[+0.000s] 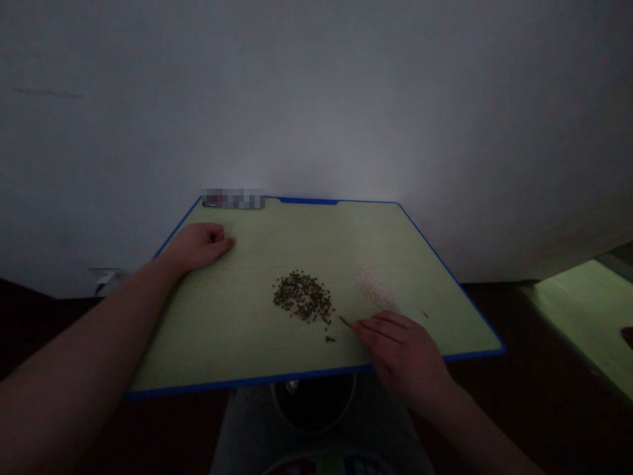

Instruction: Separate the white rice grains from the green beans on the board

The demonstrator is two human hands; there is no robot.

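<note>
My right hand (398, 349) is pinched around a thin, dark, pointed tool (345, 322), whose tip points left; its exact kind is hard to make out in the dim light. Just left of that tip lies a heap of small dark greenish-brown beans (302, 295) with pale grains among them. A few loose beans (330, 339) sit below the heap. Beyond my right knuckles spreads a pile of pale, rice-like grains (373, 285). My left hand (200, 245) rests on the left side of the board in a loose fist, thumb outward, with nothing visible in it.
The pale yellow-green tabletop (237, 343) has a blue rim. At its far left corner lies a blurred-out object (240, 198). A small dark sliver (426, 315) lies at right. Below the near edge is a round container (316, 404). A wall (316, 99) stands behind.
</note>
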